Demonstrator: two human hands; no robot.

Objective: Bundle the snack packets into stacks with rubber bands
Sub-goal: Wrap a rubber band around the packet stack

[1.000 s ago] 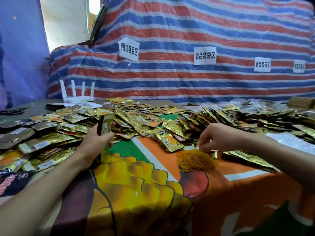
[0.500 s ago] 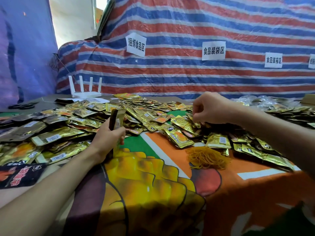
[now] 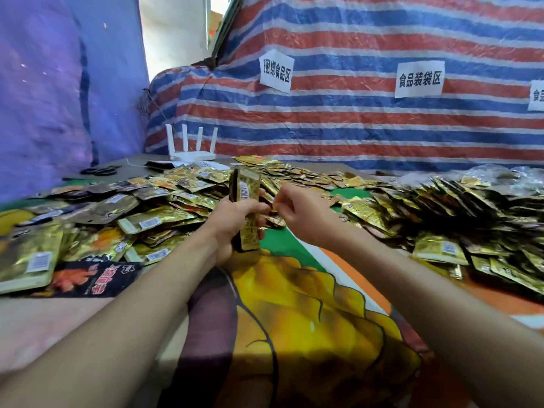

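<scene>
Gripped in the left hand (image 3: 232, 219), fingers curled round its middle, is a stack of packets (image 3: 248, 187). It stands upright, lower end at the printed cloth (image 3: 294, 304). The outer packet is gold foil with a white barcode label near the top, and a dark edge shows on the stack's left side. The right hand (image 3: 303, 216) is just beside the stack, thumb and forefinger pinched together; whether they hold anything cannot be determined. Loose packets (image 3: 164, 213) of similar gold foil lie heaped to both sides.
</scene>
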